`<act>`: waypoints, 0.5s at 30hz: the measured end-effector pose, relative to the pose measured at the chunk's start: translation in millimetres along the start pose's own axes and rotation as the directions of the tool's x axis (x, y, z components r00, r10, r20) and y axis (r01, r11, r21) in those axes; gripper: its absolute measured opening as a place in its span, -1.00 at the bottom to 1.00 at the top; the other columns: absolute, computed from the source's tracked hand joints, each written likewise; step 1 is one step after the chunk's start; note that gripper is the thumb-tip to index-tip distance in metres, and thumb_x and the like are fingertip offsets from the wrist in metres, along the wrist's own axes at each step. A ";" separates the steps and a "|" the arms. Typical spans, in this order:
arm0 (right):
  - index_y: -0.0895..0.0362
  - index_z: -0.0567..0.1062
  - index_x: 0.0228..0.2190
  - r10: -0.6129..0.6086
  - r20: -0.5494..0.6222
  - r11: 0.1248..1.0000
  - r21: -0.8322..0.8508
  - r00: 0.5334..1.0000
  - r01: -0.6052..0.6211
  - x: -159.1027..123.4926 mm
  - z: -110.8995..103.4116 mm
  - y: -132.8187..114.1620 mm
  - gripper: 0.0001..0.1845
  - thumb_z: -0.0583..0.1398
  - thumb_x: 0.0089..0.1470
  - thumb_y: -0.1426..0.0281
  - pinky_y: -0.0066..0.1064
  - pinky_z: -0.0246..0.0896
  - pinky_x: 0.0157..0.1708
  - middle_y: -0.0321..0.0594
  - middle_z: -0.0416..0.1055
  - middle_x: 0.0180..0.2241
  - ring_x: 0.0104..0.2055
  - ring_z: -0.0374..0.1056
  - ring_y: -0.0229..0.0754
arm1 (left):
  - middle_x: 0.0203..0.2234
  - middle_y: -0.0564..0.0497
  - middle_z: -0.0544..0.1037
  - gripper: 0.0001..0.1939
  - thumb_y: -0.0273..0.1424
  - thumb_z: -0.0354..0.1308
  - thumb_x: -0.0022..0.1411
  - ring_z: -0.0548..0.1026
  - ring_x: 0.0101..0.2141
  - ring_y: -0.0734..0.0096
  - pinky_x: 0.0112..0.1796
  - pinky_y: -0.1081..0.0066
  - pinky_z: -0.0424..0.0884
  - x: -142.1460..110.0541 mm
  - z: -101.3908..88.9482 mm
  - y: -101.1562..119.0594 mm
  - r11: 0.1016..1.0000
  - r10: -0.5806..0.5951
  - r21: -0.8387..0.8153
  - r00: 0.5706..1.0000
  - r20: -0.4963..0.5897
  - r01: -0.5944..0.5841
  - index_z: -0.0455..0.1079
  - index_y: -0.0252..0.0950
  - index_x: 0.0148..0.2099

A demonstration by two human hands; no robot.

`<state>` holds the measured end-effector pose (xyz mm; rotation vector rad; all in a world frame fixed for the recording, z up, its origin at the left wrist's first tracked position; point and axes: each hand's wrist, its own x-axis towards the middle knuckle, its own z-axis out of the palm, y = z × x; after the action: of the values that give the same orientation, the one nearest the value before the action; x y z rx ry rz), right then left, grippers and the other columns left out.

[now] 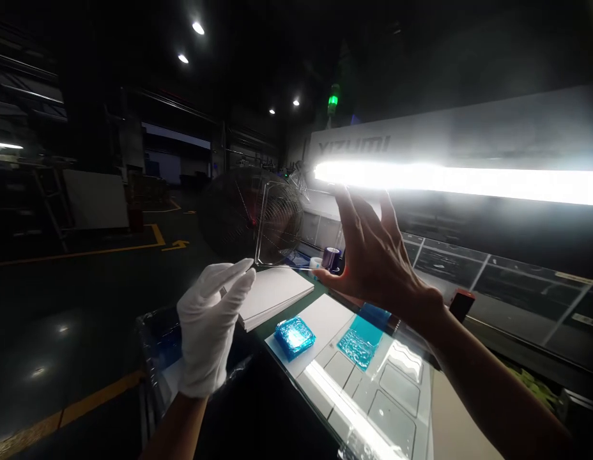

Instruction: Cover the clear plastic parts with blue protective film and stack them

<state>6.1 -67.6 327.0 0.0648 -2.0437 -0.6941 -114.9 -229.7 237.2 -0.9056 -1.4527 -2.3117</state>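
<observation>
My left hand [213, 322], in a white glove, pinches the lower left corner of a clear plastic panel [259, 223] with rounded corners, held upright before my eyes. Bare and widely spanned, my right hand [373, 255] grips the panel's right side; its thumb meets the lower edge and its fingers reach up toward the lamp. Glare hides the panel's upper right part. Below, a stack of blue-filmed pieces [295, 337] sits on white sheet, beside a flat blue film piece [361, 342]. Several clear panels [392, 415] lie flat nearer me.
A bright tube lamp [450, 176] crosses in front at hand height. A stack of white sheets [277, 294] lies on the bench's left, with tape rolls [331, 257] behind. A large fan [251, 217] stands beyond the panel. A dark plastic-lined bin [155, 358] is at left.
</observation>
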 end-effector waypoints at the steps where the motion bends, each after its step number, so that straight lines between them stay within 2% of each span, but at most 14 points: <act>1: 0.25 -0.29 0.25 -0.004 -0.015 1.000 -0.005 1.000 0.004 4.5 -1.9 -3.1 0.06 0.16 -0.05 0.09 0.05 -0.55 0.26 -0.06 -0.05 0.26 0.29 -0.15 0.06 | -0.30 0.11 0.50 -0.85 -0.37 0.28 0.03 0.43 -0.18 0.40 -0.17 0.42 0.38 0.5 -2.0 3.4 0.999 0.034 -0.006 0.999 -0.027 -0.034 0.51 -0.15 -0.26; 4: 0.26 -0.27 0.24 -0.033 -0.058 0.999 -0.010 0.998 0.033 15.5 -6.6 -12.6 0.00 0.12 -0.01 0.10 0.03 -0.52 0.27 -0.12 -0.05 0.26 0.29 -0.15 0.07 | -0.35 0.10 0.52 -0.89 -0.41 0.28 0.02 0.47 -0.22 0.38 -0.19 0.38 0.42 2.8 -8.6 10.9 0.992 0.122 0.019 0.987 -0.100 -0.121 0.51 -0.18 -0.32; 10: 0.28 -0.29 0.24 -0.076 -0.078 0.997 -0.004 0.994 0.076 31.1 -11.7 -24.2 -0.01 0.13 0.00 0.15 0.04 -0.47 0.25 -0.12 -0.06 0.26 0.27 -0.10 0.07 | -0.39 0.13 0.53 -0.88 -0.48 0.27 0.01 0.48 -0.26 0.41 -0.22 0.38 0.43 6.5 -19.3 17.9 0.979 0.201 0.076 0.958 -0.204 -0.189 0.51 -0.16 -0.34; 15: 0.27 -0.33 0.24 -0.097 -0.114 0.995 0.029 0.989 0.100 39.0 -12.7 -28.1 -0.01 0.12 0.00 0.19 0.09 -0.44 0.23 -0.11 -0.10 0.27 0.27 -0.11 0.13 | -0.40 0.15 0.51 -0.86 -0.51 0.29 -0.02 0.48 -0.27 0.45 -0.24 0.40 0.44 10.7 -24.0 21.7 0.971 0.240 0.050 0.948 -0.211 -0.234 0.50 -0.16 -0.37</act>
<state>-11.5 -109.0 348.2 0.2214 -1.9546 -0.7007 -120.6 -259.8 252.1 -0.7496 -1.2095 -2.1345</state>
